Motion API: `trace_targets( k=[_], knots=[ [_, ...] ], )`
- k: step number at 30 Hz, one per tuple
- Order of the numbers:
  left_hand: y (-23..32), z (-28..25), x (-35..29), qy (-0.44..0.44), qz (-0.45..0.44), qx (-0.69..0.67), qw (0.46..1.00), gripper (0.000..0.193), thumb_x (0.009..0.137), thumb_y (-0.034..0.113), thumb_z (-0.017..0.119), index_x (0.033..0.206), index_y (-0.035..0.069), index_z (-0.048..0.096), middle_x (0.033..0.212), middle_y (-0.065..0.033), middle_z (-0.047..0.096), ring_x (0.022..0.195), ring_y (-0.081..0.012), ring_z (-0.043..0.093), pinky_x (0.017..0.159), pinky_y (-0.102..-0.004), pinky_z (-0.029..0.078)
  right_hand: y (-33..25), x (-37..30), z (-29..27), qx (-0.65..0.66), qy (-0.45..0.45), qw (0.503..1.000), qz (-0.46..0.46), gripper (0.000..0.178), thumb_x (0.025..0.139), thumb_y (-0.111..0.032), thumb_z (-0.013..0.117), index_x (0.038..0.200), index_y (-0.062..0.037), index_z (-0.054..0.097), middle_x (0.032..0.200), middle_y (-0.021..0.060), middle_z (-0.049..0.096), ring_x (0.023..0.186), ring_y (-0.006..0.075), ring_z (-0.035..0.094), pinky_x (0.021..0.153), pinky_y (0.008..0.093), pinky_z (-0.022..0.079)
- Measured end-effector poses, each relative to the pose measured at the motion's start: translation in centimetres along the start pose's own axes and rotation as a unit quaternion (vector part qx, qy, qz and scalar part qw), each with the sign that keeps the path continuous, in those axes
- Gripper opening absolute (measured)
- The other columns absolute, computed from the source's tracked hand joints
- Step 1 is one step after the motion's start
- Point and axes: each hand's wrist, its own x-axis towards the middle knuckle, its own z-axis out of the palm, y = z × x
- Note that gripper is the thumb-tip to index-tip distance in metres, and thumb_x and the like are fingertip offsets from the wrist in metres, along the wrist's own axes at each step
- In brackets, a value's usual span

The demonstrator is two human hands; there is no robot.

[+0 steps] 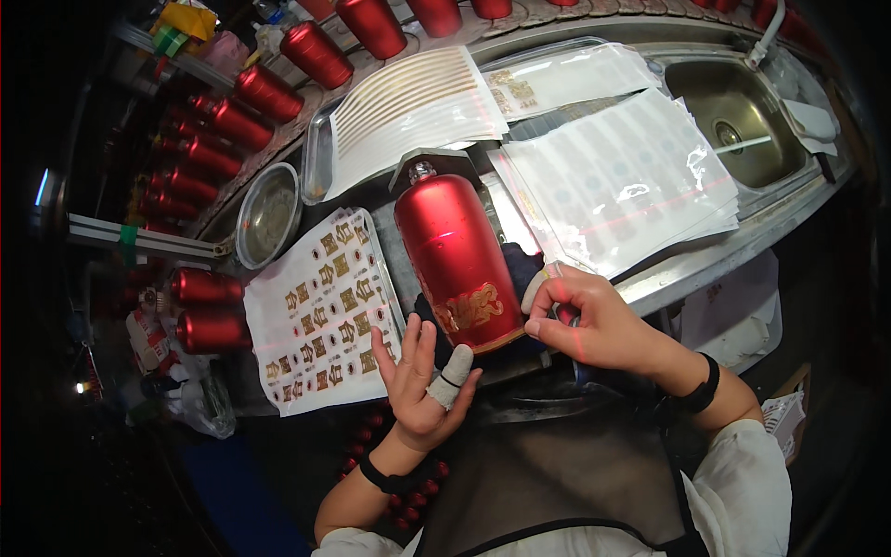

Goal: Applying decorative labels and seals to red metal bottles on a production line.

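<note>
A shiny red bottle (455, 237) with a clear neck lies in front of me, its base toward me and its neck against a grey angled holder. A gold decal (471, 309) sits on its side near the base, and a thin gold band (497, 342) runs along the base edge. My left hand (418, 390) is open beside the base at the left, fingers spread, with a pale cloth cot on one finger. At the right of the base, my right hand (585, 316) is pinched, a cot on its forefinger; whatever lies between thumb and fingers is too small to tell.
Left of the bottle lies a sheet of gold decals (320, 316), with a metal bowl (269, 215) beyond it. Striped strip sheets (418, 116) and plastic-covered sheets (622, 176) lie behind and right. A steel sink (738, 121) is far right. Several red bottles (316, 54) line the back.
</note>
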Motion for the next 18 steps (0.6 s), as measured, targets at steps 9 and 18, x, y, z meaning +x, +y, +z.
trace_targets(
  k=[9,18],
  knots=[
    [1.3,0.4,3.7,-0.009,0.094,0.083,0.992,0.033,0.073,0.014,0.077,0.106,0.016,0.074,0.138,-0.0217,0.053,0.13,-0.0462,0.047,0.109,-0.0699,0.014,0.9,0.3,0.2,-0.019,0.002,1.0,-0.017,0.013,0.083,-0.011,0.071,0.077,-0.004,0.061,0.081,0.0011,0.059,0.07,0.0109,0.05,0.058,0.0262,0.04],
    [1.0,1.7,4.0,0.036,-0.009,-0.003,0.999,0.074,0.071,0.018,0.085,0.134,-0.003,0.053,0.14,-0.0244,0.05,0.132,-0.0403,0.048,0.109,-0.0646,0.025,0.9,0.4,0.5,-0.027,0.005,0.997,-0.073,0.011,0.087,-0.013,0.067,0.082,-0.0037,0.063,0.082,0.0049,0.058,0.075,0.0173,0.053,0.066,0.0301,0.042]
  ],
)
